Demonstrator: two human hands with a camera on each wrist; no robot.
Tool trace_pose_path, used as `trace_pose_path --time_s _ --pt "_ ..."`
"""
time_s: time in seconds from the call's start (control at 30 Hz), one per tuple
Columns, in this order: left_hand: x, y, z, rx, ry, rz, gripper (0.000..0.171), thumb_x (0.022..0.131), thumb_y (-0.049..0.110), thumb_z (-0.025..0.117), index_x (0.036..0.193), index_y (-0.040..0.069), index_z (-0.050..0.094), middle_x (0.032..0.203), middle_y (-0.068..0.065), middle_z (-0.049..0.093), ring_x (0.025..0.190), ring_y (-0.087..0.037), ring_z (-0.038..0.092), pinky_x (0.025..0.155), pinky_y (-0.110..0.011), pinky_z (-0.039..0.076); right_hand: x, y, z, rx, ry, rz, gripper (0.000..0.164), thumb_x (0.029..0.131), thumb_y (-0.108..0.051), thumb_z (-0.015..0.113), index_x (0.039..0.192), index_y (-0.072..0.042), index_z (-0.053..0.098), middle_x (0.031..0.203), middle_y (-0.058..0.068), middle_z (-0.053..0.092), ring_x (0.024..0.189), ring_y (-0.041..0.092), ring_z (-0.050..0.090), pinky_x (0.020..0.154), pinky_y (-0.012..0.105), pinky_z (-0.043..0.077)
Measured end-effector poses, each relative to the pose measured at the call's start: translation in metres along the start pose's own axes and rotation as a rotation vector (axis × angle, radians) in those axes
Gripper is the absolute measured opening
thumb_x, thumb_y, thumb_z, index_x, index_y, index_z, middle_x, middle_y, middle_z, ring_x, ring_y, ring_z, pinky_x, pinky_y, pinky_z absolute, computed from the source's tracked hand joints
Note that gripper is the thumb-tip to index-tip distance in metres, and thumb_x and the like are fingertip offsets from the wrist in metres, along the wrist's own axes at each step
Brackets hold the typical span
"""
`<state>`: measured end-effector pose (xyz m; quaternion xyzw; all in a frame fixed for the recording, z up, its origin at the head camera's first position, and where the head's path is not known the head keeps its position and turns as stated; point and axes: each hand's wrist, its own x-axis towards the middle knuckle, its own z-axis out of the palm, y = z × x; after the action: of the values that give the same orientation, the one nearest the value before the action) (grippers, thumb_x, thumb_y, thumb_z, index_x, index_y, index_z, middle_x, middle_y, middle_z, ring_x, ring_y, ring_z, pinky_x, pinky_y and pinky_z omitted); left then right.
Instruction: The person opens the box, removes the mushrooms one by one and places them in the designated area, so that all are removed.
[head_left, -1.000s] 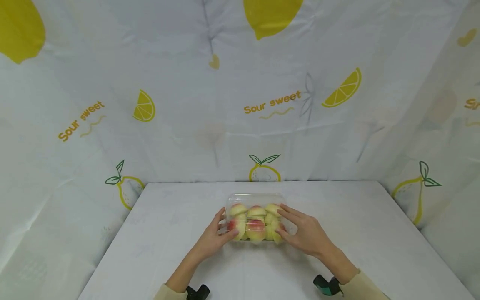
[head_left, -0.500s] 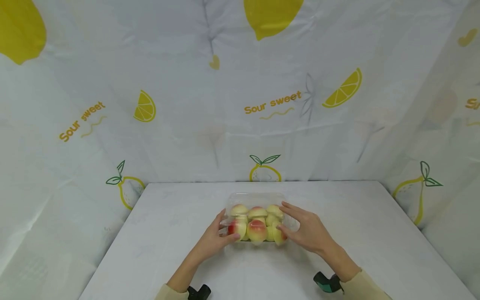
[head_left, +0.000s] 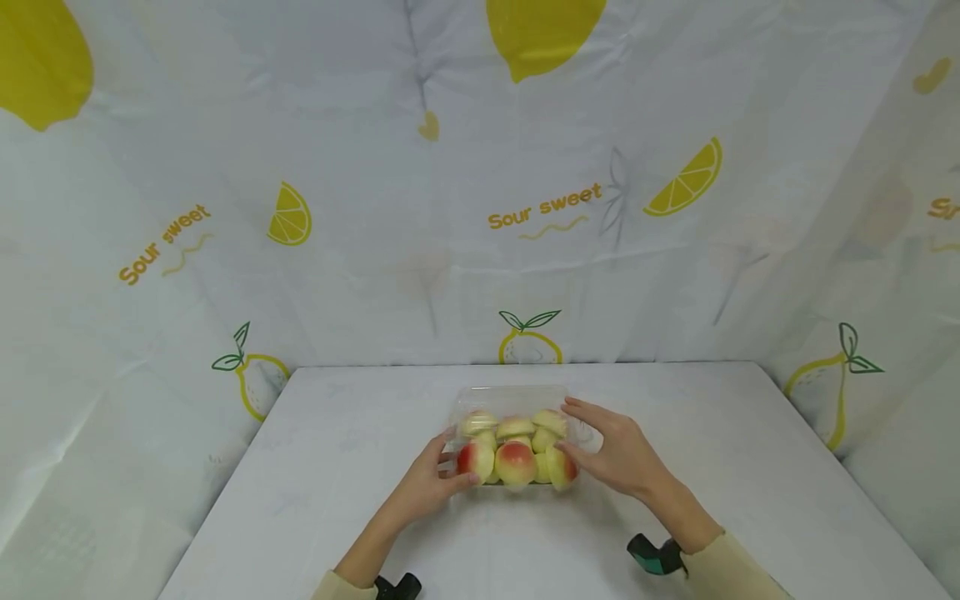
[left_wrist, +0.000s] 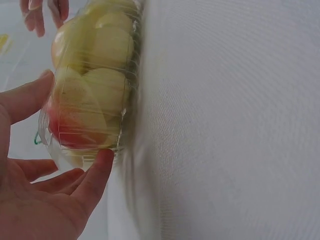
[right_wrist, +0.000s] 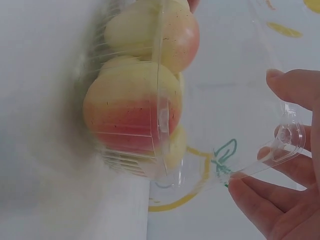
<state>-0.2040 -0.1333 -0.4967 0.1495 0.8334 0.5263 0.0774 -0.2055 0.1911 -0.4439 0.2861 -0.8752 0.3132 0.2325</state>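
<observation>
A hinged clear plastic box (left_wrist: 127, 85) with ribbed walls stands on the white table, filled with several round fruits (head_left: 515, 463), yellow with red blush and peach-like. My left hand (head_left: 422, 483) holds the box's left side, its thumb at the rim and fingertips low on the wall. With my right hand (head_left: 621, 457) I hold the edge of the clear lid (right_wrist: 291, 137), thumb on one face and fingers on the other. That lid is tilted up, a gap showing between it and the box rim in the right wrist view.
The white tabletop (head_left: 315, 450) spreads around the box on every side. Behind it hangs a white curtain (head_left: 375, 292) printed with lemons. Black wrist devices (head_left: 654, 557) sit at both wrists.
My right hand has risen slightly, and the lid has lifted with it, leaving the front fruits plainer to see. The left hand and box have barely moved.
</observation>
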Motion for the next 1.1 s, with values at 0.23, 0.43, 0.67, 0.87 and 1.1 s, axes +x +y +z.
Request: trace_pose_path --time_s 0.23,0.43,0.67,0.87,1.1 --pt "-0.001 0.003 0.000 0.008 -0.007 -0.003 0.082 0.089 0.026 0.081 0.152 -0.002 0.036 0.150 -0.031 0.041 0.127 -0.048 0.054 0.098 -0.054 0.054 0.005 -0.001 -0.003 0.018 -0.023 0.079 0.052 0.082 -0.019 0.086 0.126 0.003 0.069 0.132 0.018 0.066 0.118 0.039 0.065 0.093 0.055 0.056" --pt "-0.002 0.001 -0.001 0.027 -0.012 -0.011 0.087 0.089 0.029 0.081 0.154 -0.003 0.032 0.152 -0.028 0.041 0.128 -0.046 0.053 0.099 -0.054 0.053 0.006 0.003 -0.003 0.054 -0.019 0.101 0.054 0.083 -0.018 0.084 0.130 0.004 0.066 0.131 0.018 0.067 0.104 0.037 0.070 0.089 0.055 0.057" --pt "-0.004 0.002 -0.001 0.033 -0.020 -0.017 0.092 0.089 0.033 0.080 0.157 -0.001 0.029 0.156 -0.025 0.037 0.129 -0.045 0.052 0.099 -0.054 0.053 0.012 0.007 -0.004 0.121 0.029 0.095 0.051 0.083 -0.011 0.084 0.128 0.004 0.066 0.126 0.020 0.069 0.104 0.036 0.071 0.085 0.046 0.060" --pt "-0.005 0.003 -0.001 0.032 -0.028 -0.031 0.093 0.088 0.033 0.080 0.157 -0.002 0.029 0.155 -0.025 0.038 0.128 -0.044 0.052 0.099 -0.053 0.053 0.017 0.011 -0.004 0.176 0.089 0.094 0.045 0.082 -0.005 0.084 0.123 0.005 0.069 0.120 0.019 0.071 0.101 0.035 0.071 0.084 0.046 0.060" --pt "-0.005 0.004 -0.003 0.028 -0.037 -0.028 0.092 0.088 0.033 0.081 0.156 -0.001 0.029 0.154 -0.025 0.039 0.129 -0.043 0.053 0.100 -0.052 0.053 0.021 0.014 -0.005 0.187 0.101 0.157 0.041 0.084 -0.008 0.083 0.122 0.002 0.070 0.118 0.019 0.072 0.100 0.035 0.072 0.085 0.047 0.060"
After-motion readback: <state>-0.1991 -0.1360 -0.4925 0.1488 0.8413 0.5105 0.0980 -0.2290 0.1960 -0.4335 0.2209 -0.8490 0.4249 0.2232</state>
